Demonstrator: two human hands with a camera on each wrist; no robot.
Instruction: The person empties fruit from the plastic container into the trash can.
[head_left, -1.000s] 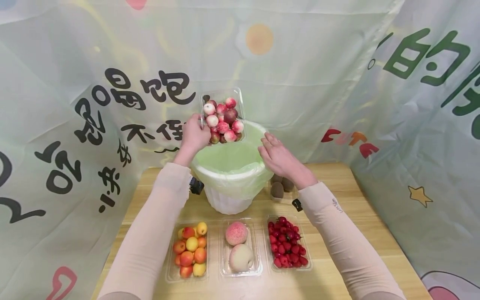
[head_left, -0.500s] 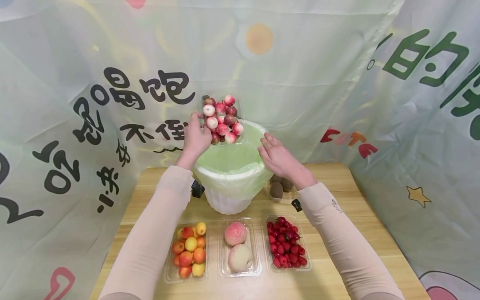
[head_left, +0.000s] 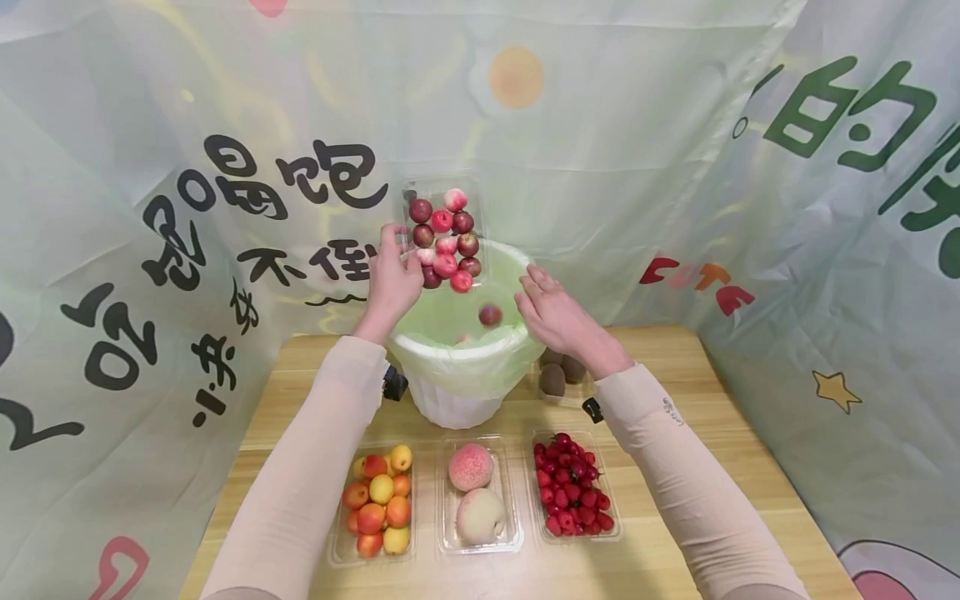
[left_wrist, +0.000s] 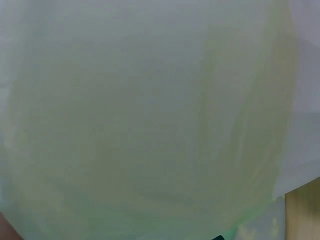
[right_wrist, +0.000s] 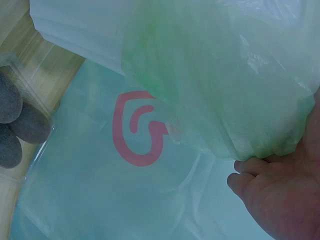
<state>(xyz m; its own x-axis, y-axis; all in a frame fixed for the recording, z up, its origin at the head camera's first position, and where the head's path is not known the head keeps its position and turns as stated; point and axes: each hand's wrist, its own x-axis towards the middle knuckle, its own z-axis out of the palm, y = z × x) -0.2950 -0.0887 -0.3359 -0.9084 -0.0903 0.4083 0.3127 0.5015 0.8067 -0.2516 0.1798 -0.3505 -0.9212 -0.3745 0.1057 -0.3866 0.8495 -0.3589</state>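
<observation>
My left hand (head_left: 393,279) grips the left side of a clear plastic box (head_left: 442,185), tilted over the far left rim of a white bin (head_left: 457,407). Small red, pink-white and dark plum-like fruits (head_left: 442,221) lie in the box. One dark red fruit (head_left: 490,315) is in mid-air over the bin's mouth, blurred, and another shows faintly lower down. A pale green bag (head_left: 480,368) lines the bin and folds over its rim. My right hand (head_left: 555,308) lies with straight fingers against the right rim. In the right wrist view its fingers (right_wrist: 245,182) touch the bag's edge.
In front of the bin stand three clear boxes: yellow-orange fruits (head_left: 382,500), two peaches (head_left: 476,492) and red berries (head_left: 573,492). Brown kiwi-like fruits (head_left: 553,379) sit in a box behind my right wrist. Printed curtains (head_left: 600,125) enclose the wooden table (head_left: 675,358).
The fruits in the box have shifted toward its lower edge, and some have dropped toward the bin. My left hand has moved only slightly; the right stays at the rim.
</observation>
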